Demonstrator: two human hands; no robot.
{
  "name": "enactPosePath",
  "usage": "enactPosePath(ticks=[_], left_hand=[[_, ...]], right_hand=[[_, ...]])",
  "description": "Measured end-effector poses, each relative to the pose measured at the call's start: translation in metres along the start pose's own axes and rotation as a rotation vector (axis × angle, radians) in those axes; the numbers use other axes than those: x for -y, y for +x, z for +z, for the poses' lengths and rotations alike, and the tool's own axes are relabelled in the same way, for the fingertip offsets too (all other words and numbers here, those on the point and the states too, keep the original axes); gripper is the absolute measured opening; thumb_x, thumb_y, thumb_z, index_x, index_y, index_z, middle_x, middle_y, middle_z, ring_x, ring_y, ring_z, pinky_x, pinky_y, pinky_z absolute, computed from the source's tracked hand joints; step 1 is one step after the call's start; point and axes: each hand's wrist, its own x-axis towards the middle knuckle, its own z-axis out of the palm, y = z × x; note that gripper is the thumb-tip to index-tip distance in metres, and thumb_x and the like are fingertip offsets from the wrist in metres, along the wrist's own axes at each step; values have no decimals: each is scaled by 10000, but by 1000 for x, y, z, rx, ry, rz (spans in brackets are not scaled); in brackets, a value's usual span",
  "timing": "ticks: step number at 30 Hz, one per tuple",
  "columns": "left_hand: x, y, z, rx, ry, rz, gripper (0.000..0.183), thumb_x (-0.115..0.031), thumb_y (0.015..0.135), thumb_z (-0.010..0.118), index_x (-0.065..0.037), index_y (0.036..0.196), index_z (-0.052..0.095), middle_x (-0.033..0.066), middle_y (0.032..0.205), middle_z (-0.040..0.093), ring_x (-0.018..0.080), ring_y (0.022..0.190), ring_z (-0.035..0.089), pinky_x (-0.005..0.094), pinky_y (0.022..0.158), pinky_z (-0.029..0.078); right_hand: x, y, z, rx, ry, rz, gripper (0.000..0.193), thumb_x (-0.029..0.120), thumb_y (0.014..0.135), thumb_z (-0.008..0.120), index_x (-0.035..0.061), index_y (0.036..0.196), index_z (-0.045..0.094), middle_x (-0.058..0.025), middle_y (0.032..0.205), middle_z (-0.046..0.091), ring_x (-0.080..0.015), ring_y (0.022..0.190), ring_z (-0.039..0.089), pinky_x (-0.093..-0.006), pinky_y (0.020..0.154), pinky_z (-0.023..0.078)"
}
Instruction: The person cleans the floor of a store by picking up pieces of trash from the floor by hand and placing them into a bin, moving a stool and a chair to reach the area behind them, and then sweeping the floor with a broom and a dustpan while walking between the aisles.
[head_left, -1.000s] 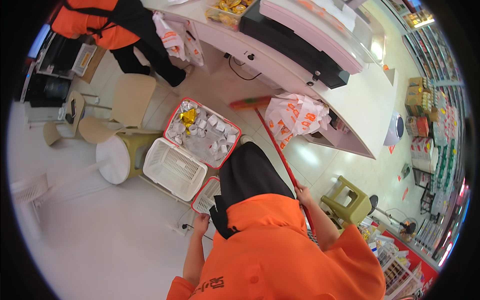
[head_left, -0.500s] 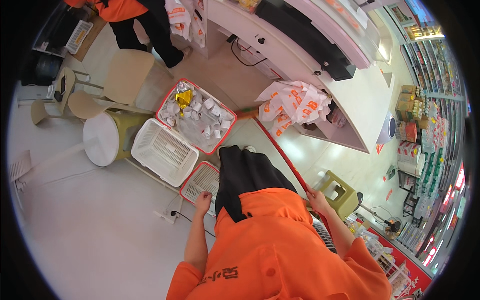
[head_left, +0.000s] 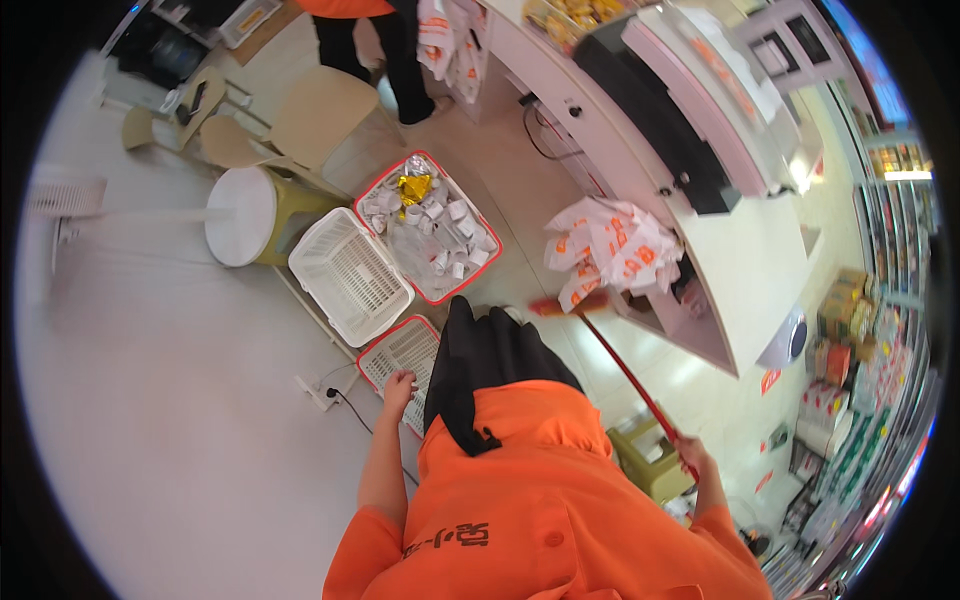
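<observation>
From the head view: gripping a red broom (head_left: 640,391) in the right hand (head_left: 691,452), with fingers wrapped round the upper handle. Slanting away from there to the broom head (head_left: 568,304), low and just beside the white-and-orange bags (head_left: 610,248) bunched at the open compartment of the white desk (head_left: 770,290). Cannot tell about bristle contact with the floor. Holding the left hand (head_left: 400,388) half curled over a small slotted basket (head_left: 400,345), nothing visible in it; cannot tell about the hidden palm, nor about touching the basket.

Ahead of the feet, a red-rimmed basket (head_left: 470,274), loaded with small white pieces and gold foil (head_left: 413,188). Just beside it, a white basket (head_left: 350,280). Near the right hand, a green stool (head_left: 655,480).

Judging by the firm grip and low head, seemingly mid-use, with the broom not yet put away. Cannot tell the share of floor done or left.
</observation>
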Motion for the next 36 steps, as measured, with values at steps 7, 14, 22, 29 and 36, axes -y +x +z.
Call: enactPosePath(ticks=[7,14,22,29,36], left_hand=[[-16,87,34,-230,-98,162,311,-161,732,525,13,990,526,117,839,588,179,756,568,287,673,442],[28,206,80,-321,-516,-97,258,-129,734,534,7,953,531,111,834,580,221,788,551,321,721,421],[41,237,74,-399,-422,-187,220,-113,713,509,14,871,594,149,788,594,245,745,572,331,661,433],[47,279,89,-374,-426,-323,426,-129,706,492,27,1102,485,190,1040,544,283,960,525,331,812,405],[69,384,145,-632,-143,-212,644,-196,691,614,42,1214,324,269,1151,428,368,1066,434,391,902,350]], right_hand=[[11,-9,-30,-47,-22,19,414,235,868,385,249,1280,350,-41,490,448,-123,317,366,-268,297,318],[43,-5,-20,-166,-160,16,387,235,851,447,266,1236,419,-58,527,496,-131,329,424,-270,298,372],[110,3,-32,-79,-190,-77,419,209,826,449,268,1239,406,-35,525,473,-110,340,421,-253,306,361],[262,-8,10,-138,-231,3,370,231,825,450,257,1192,410,-29,521,462,-109,342,409,-250,309,350],[350,37,49,-183,-239,17,323,253,824,451,247,1145,414,-23,518,451,-108,343,397,-247,311,340]])
